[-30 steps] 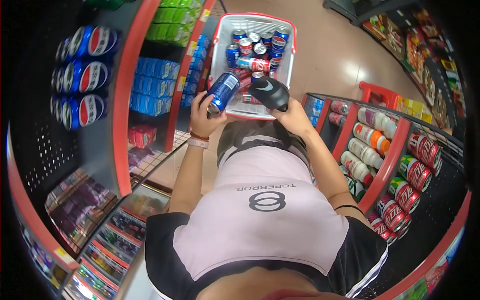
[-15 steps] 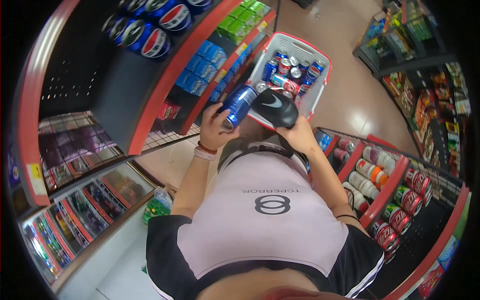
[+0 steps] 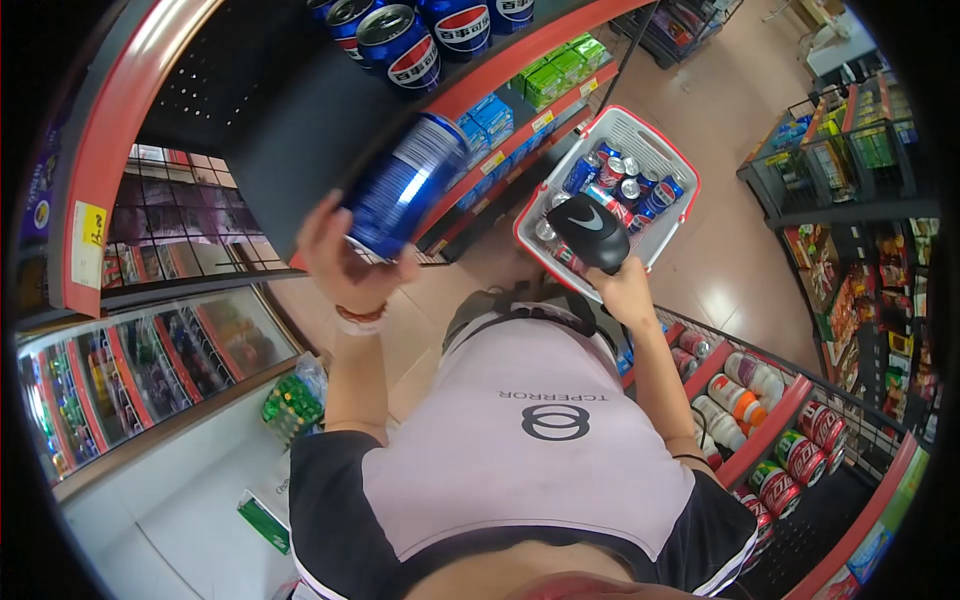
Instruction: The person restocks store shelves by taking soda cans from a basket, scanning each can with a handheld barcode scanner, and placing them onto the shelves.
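A large blue drink can [image 3: 408,188] is in my left hand [image 3: 350,255]. My fingers wrap around its lower end, and the can is tilted, raised near the shelf on the left. In my right hand [image 3: 628,292] is a black barcode scanner [image 3: 590,230], gripped by its handle. The scanner's head is over the near part of a white basket with a red rim [image 3: 690,195]. Several blue and red drink cans [image 3: 660,196] lie in the basket, partly hidden by the scanner.
Upper left, blue Pepsi cans [image 3: 400,50] stand on a dark shelf with a red edge. Below it are blue and green boxes [image 3: 565,72]. Bottles [image 3: 735,400] and red cans [image 3: 800,455] fill a rack at right. A glass-topped cooler [image 3: 150,380] is lower left.
My left hand has carried the blue can leftward, away from the scanner and basket, up beside the shelf. The view has shifted, so the basket and scanner appear further right and lower.
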Action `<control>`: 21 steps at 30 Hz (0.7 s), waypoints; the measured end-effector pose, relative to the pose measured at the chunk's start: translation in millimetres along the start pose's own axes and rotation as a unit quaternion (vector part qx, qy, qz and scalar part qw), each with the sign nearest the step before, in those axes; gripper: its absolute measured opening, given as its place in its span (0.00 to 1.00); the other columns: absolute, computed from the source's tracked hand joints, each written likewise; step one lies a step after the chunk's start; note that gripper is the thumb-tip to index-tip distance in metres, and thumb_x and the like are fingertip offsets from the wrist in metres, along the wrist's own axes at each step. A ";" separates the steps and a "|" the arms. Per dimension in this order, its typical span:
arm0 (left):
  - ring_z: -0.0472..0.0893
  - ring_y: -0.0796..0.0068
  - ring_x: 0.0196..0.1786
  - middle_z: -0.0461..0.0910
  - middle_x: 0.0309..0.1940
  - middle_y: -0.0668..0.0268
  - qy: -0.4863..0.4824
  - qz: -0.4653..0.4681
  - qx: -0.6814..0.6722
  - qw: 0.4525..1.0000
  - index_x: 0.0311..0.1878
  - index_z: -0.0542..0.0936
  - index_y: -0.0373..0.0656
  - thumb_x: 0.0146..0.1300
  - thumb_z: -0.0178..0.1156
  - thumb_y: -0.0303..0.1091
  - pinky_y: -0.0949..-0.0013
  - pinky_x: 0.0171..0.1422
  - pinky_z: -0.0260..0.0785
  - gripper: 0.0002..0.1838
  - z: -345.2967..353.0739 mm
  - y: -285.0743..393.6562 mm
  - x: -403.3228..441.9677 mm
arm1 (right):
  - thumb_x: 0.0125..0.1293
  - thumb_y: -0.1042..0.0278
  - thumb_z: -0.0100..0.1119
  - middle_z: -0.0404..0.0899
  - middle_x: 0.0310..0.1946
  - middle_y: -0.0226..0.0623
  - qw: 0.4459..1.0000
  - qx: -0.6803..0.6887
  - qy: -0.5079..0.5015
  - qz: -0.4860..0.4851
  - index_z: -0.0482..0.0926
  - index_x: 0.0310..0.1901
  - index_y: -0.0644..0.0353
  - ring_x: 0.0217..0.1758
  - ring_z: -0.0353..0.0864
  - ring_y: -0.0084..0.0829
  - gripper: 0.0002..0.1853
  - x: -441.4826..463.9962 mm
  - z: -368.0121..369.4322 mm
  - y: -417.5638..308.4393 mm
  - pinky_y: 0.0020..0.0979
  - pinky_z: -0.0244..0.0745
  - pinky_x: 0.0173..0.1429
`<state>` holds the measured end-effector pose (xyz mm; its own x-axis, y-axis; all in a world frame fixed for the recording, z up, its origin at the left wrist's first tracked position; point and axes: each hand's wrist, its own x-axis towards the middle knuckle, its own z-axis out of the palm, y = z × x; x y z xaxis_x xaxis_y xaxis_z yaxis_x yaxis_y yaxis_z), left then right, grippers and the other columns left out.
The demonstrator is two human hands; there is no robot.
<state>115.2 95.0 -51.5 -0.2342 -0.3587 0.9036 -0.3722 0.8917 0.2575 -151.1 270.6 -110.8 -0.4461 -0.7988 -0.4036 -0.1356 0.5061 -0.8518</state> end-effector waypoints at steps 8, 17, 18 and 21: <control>0.77 0.61 0.52 0.76 0.52 0.54 0.068 -0.098 0.183 0.976 0.55 0.76 0.36 0.44 0.75 0.33 0.61 0.59 0.70 0.33 -13.7 -68.6 82.8 | 0.56 0.73 0.65 0.82 0.30 0.32 0.997 0.015 -0.006 -0.071 0.82 0.40 0.65 0.35 0.77 0.22 0.10 -1.0 7.3 12.3 0.28 0.72 0.43; 0.82 0.56 0.49 0.83 0.46 0.52 -0.048 -0.208 0.275 0.937 0.52 0.81 0.42 0.47 0.68 0.58 0.59 0.55 0.73 0.35 21.0 -190.9 174.0 | 0.54 0.74 0.63 0.84 0.35 0.38 1.000 0.007 -0.013 -0.017 0.79 0.45 0.67 0.40 0.81 0.28 0.15 -0.7 -5.9 12.5 0.31 0.73 0.50; 0.82 0.56 0.50 0.82 0.47 0.52 -0.130 -0.232 0.264 0.927 0.53 0.80 0.42 0.47 0.67 0.60 0.59 0.56 0.73 0.36 23.3 -197.7 180.6 | 0.54 0.74 0.63 0.83 0.35 0.38 1.000 0.006 -0.014 -0.008 0.79 0.45 0.67 0.40 0.80 0.27 0.16 -1.1 -7.3 12.4 0.31 0.73 0.49; 0.84 0.57 0.47 0.81 0.49 0.51 -0.240 -0.304 0.230 0.893 0.57 0.79 0.43 0.48 0.68 0.59 0.61 0.51 0.75 0.37 30.7 -222.6 192.0 | 0.54 0.75 0.63 0.83 0.35 0.37 1.000 0.010 -0.008 -0.002 0.79 0.46 0.66 0.39 0.80 0.27 0.16 -0.4 -9.3 20.8 0.30 0.73 0.49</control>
<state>125.5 -180.9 54.2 -0.1797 -0.9135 0.3650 -0.8652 0.3233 0.3833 -161.9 284.5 -125.3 -0.4319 -0.8057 -0.4055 -0.1196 0.4967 -0.8596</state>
